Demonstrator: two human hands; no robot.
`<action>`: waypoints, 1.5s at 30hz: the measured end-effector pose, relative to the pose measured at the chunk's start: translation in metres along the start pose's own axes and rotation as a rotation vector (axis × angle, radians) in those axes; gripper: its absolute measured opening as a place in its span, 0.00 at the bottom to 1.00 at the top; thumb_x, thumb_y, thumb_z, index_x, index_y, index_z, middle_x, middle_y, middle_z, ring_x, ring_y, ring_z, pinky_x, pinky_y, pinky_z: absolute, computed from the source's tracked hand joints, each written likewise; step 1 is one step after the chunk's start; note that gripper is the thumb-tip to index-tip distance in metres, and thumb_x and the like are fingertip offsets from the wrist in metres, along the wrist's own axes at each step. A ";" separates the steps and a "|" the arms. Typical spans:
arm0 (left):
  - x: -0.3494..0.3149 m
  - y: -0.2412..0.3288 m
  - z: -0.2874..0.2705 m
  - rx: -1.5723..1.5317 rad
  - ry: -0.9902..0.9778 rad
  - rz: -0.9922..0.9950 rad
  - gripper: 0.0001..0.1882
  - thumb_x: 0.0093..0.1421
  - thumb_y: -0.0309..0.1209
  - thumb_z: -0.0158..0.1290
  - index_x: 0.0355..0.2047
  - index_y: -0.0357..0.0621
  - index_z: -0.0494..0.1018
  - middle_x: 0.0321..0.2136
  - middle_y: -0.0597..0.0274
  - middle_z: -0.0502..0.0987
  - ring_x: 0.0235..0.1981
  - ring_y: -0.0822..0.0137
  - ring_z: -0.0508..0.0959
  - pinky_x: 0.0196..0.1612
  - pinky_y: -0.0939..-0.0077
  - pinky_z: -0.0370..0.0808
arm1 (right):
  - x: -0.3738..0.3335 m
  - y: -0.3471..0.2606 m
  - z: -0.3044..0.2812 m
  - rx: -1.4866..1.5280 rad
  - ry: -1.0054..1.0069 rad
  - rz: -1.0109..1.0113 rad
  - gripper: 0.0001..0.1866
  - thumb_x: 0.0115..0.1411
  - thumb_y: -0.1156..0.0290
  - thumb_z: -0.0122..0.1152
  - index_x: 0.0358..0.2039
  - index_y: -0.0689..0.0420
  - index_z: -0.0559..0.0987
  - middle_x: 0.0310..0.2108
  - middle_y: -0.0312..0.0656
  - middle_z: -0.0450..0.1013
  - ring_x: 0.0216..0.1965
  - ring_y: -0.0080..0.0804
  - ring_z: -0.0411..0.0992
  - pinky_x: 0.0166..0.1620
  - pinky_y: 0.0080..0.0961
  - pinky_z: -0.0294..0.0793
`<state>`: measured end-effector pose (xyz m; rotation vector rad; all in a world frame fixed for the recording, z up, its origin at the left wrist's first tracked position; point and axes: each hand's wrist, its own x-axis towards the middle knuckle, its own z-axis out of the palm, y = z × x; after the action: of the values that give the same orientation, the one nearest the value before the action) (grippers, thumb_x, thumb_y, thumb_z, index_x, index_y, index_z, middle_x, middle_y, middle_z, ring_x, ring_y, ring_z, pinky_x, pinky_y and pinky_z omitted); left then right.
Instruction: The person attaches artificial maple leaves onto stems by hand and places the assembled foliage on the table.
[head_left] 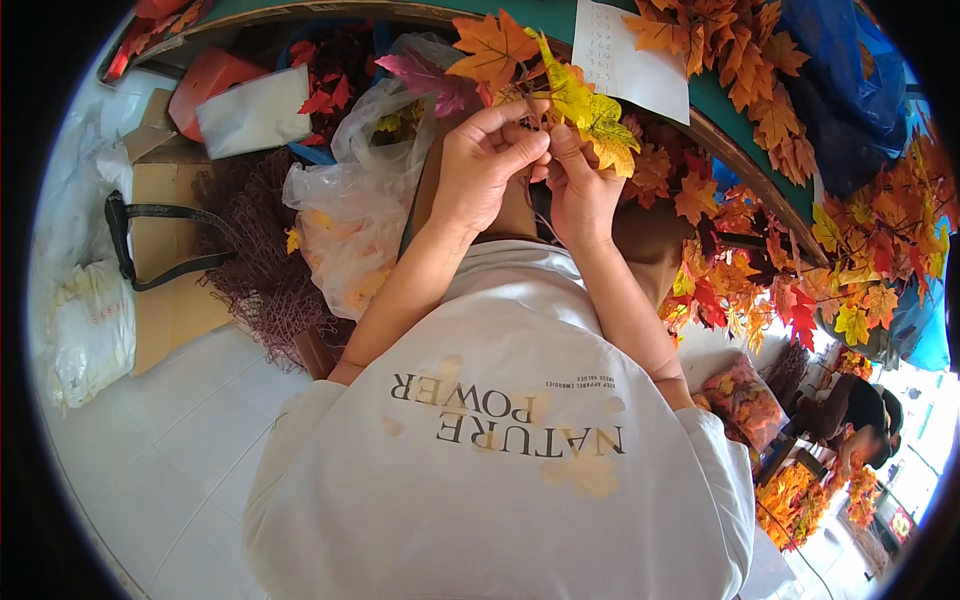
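Note:
My left hand [478, 170] and my right hand [583, 195] meet just in front of the green table's edge, fingertips close together. Between them is a spray of artificial maple leaves, with an orange leaf [495, 48], a purple leaf [422, 80] and yellow-green leaves [590, 112]. The left thumb and forefinger are closed in a pinch at the base of the spray. Below the yellow leaves, the right thumb and fingers are also pinched together. The fingers largely hide the thin stems, so the exact joint between them cannot be made out.
A paper sheet [640, 55] lies on the green table [735, 128]. Left are a clear plastic bag [340, 190], dark twiggy stems [265, 250] and a cardboard box [165, 190]. Autumn leaf garlands [775, 270] hang at the right; a person [855, 415] works beyond.

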<state>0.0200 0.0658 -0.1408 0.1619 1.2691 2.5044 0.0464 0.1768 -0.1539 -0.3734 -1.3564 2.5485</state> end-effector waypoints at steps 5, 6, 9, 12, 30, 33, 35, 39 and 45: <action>0.002 -0.003 -0.003 0.025 -0.003 0.009 0.17 0.56 0.19 0.53 0.47 0.35 0.70 0.26 0.63 0.75 0.27 0.74 0.74 0.28 0.81 0.73 | -0.001 0.003 0.000 0.109 0.036 0.025 0.03 0.59 0.75 0.56 0.32 0.61 0.76 0.24 0.36 0.73 0.19 0.21 0.69 0.23 0.16 0.70; 0.002 -0.003 -0.004 0.031 -0.006 0.013 0.17 0.56 0.19 0.53 0.47 0.35 0.70 0.26 0.63 0.75 0.27 0.74 0.74 0.28 0.81 0.73 | -0.001 0.004 -0.001 0.109 0.037 0.026 0.03 0.59 0.75 0.56 0.32 0.61 0.76 0.24 0.36 0.73 0.19 0.21 0.69 0.23 0.16 0.70; 0.003 -0.003 -0.003 0.031 -0.008 0.025 0.17 0.56 0.19 0.53 0.47 0.34 0.70 0.26 0.63 0.75 0.27 0.74 0.74 0.28 0.81 0.73 | -0.001 0.007 -0.001 0.140 0.020 -0.002 0.03 0.58 0.75 0.56 0.31 0.61 0.76 0.24 0.37 0.73 0.21 0.21 0.70 0.24 0.16 0.71; 0.004 -0.003 -0.005 0.042 -0.009 0.017 0.16 0.56 0.19 0.53 0.46 0.34 0.70 0.25 0.63 0.75 0.26 0.74 0.74 0.28 0.81 0.73 | -0.004 0.007 0.000 0.172 0.018 -0.006 0.03 0.59 0.75 0.56 0.30 0.60 0.76 0.25 0.37 0.73 0.22 0.21 0.70 0.25 0.16 0.72; 0.007 -0.009 -0.008 -0.056 0.061 -0.023 0.16 0.56 0.20 0.54 0.46 0.35 0.71 0.24 0.63 0.75 0.26 0.74 0.75 0.29 0.81 0.75 | 0.004 0.002 -0.006 0.209 -0.069 0.210 0.07 0.59 0.72 0.57 0.36 0.60 0.75 0.27 0.36 0.73 0.24 0.20 0.70 0.29 0.14 0.72; 0.007 -0.009 -0.010 -0.050 0.070 -0.020 0.16 0.56 0.21 0.54 0.46 0.35 0.70 0.25 0.64 0.75 0.26 0.74 0.75 0.30 0.81 0.76 | 0.007 0.007 -0.010 0.142 -0.046 0.189 0.08 0.59 0.71 0.57 0.38 0.60 0.75 0.27 0.36 0.73 0.25 0.21 0.71 0.30 0.15 0.72; 0.007 -0.008 -0.007 -0.056 0.045 -0.044 0.16 0.56 0.21 0.54 0.47 0.35 0.70 0.25 0.64 0.75 0.26 0.74 0.75 0.31 0.80 0.76 | 0.008 0.007 -0.014 0.116 -0.034 0.185 0.10 0.60 0.70 0.55 0.40 0.60 0.74 0.28 0.36 0.73 0.26 0.21 0.71 0.30 0.16 0.73; 0.004 -0.006 -0.001 -0.074 0.031 -0.083 0.18 0.56 0.21 0.53 0.48 0.35 0.69 0.26 0.64 0.75 0.27 0.73 0.76 0.33 0.79 0.77 | 0.009 0.007 -0.018 0.345 -0.079 0.264 0.05 0.59 0.73 0.56 0.37 0.58 0.74 0.28 0.34 0.72 0.27 0.20 0.71 0.30 0.16 0.73; 0.003 -0.005 -0.001 -0.031 -0.034 -0.093 0.19 0.55 0.19 0.53 0.49 0.34 0.68 0.26 0.61 0.76 0.28 0.71 0.77 0.34 0.79 0.77 | 0.007 0.008 -0.024 0.493 -0.098 0.413 0.04 0.61 0.73 0.54 0.35 0.58 0.73 0.27 0.34 0.71 0.25 0.19 0.69 0.30 0.14 0.72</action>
<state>0.0185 0.0688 -0.1458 0.1346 1.1957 2.4307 0.0470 0.1931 -0.1746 -0.4729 -0.6785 3.1523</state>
